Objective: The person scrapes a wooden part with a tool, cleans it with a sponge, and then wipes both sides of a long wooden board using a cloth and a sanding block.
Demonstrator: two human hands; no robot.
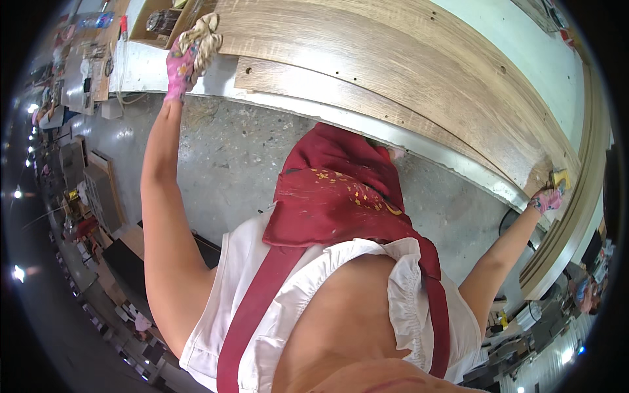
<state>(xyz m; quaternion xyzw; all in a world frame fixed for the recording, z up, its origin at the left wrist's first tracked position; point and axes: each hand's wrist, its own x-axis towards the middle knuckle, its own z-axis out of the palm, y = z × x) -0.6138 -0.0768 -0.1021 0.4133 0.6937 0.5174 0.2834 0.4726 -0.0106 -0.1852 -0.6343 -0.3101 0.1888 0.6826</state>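
My left hand (179, 69), in a pink flowered glove, grips a bunched cream rag (207, 38) at the left end of a large wood-grain board (386, 49). Far to the right, my right hand (546, 198), gloved the same way, is at the board's right end. Its fingers are closed on a small yellow object (561, 177), whose kind is too small to make out. A narrower wood-grain board (314, 82) with drilled holes lies along the near edge, partly covered by the large one.
A cardboard box (141, 31) with a dark jar (164, 21) stands beyond my left hand. Long stacked boards (569, 229) run along the right. The white table edge (393, 134) is in front of my red apron (341, 190). Another person (586, 295) is at far right.
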